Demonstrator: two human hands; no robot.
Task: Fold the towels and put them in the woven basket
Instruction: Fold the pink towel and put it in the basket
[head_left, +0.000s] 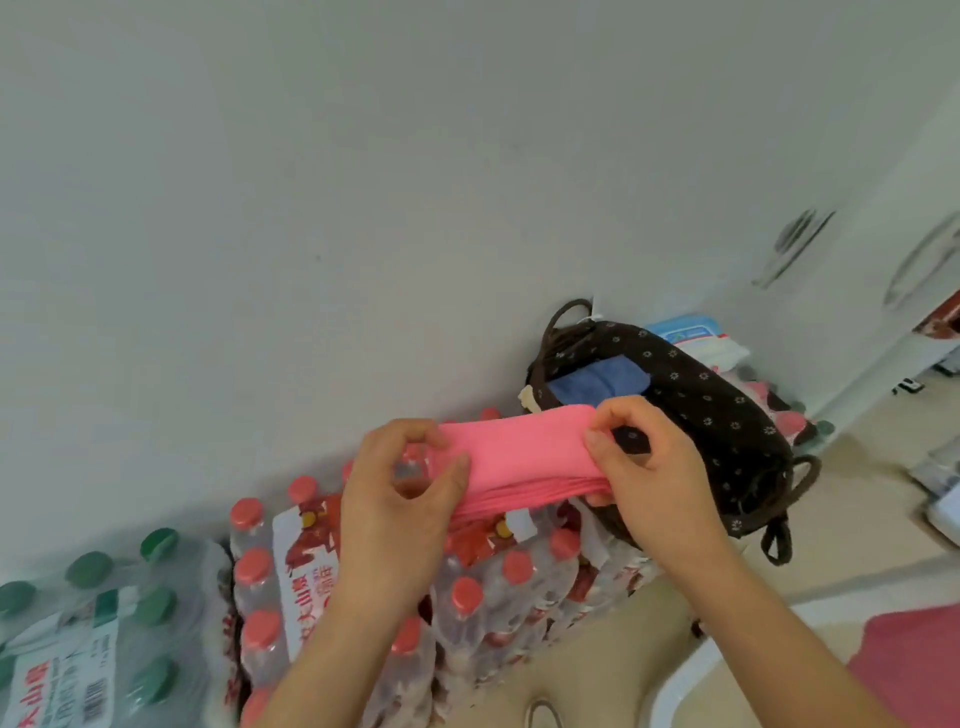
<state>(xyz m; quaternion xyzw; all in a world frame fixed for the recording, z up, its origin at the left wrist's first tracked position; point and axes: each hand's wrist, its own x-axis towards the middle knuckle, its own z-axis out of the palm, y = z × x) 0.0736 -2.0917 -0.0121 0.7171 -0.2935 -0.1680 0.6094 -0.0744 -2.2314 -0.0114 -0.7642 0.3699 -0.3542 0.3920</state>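
Left hand (400, 499) and right hand (644, 467) pinching folded pink towel (524, 452) ends, beside basket (727, 415) rim; blue towel (597, 384) inside

Left hand (397, 493): was bare, no rings.
Right hand (647, 467): was bare.
Forearms: were unsleeved.

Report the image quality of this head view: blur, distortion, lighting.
Head view: wide-angle distortion tilts the wall and floor; motion blur smears the cabinet handles at upper right; soft, even light, no hard shadows or glare. The pink towel, left hand and right hand are fairly sharp; the basket is slightly soft.
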